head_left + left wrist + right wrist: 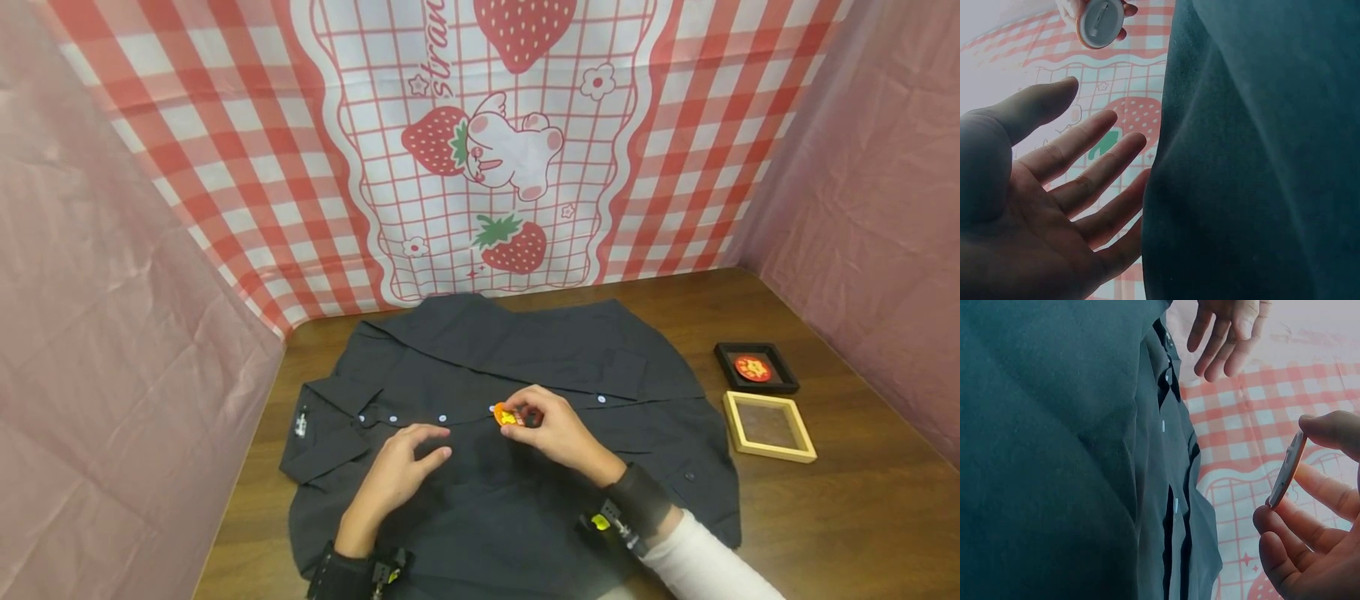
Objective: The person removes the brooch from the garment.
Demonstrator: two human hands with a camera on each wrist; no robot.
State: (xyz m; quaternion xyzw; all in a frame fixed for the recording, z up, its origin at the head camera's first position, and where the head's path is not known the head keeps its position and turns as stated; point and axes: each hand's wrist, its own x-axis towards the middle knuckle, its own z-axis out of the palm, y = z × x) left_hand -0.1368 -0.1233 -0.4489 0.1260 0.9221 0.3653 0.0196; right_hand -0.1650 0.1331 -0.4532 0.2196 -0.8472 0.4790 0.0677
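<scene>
A round badge (507, 415) with an orange and yellow front is pinched at its edges between the thumb and fingers of my right hand (551, 425). Its pale back with a pin clasp shows in the left wrist view, where the badge (1101, 24) is at the top. Below lies a dark button-up shirt (480, 500), spread with its collar to the left and a row of white buttons across it. My left hand (397, 471) hovers over the shirt left of the badge, fingers loosely spread and holding nothing.
At the right on the wooden table (862, 492) lies a black square frame (783, 379) with a red and yellow round badge (752, 368) in it. A pale yellow frame (806, 442) sits just in front. A strawberry-print checked cloth (285, 167) hangs behind, with pink cloth at both sides.
</scene>
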